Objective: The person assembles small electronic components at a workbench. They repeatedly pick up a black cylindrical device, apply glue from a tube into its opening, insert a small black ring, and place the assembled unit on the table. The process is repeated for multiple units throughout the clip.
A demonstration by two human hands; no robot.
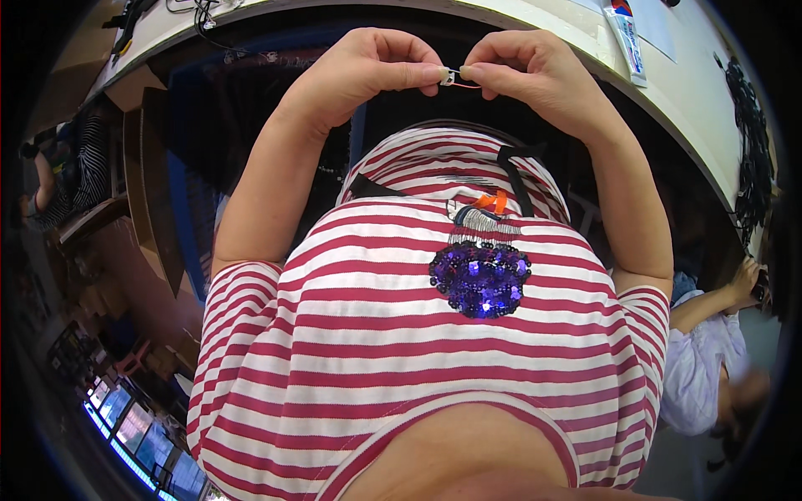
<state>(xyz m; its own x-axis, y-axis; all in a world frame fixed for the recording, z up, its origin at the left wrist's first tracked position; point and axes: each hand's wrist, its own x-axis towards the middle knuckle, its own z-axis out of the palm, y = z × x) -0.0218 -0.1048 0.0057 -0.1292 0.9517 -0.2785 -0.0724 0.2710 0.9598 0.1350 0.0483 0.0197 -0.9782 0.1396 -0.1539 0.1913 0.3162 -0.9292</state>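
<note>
White and tiny, what looks like a connector (449, 78) sits between the thumb and fingertips of the person's left hand (368, 71), pinched closed just off the near edge of the white worktop (687, 96). Thin wires (468, 86), one reddish, run to the right hand (539, 79), its thumb and forefinger closed on them, as far as I can tell. Rightward on the worktop lie a tube (626, 46) and bundled black cables (743, 134).
</note>
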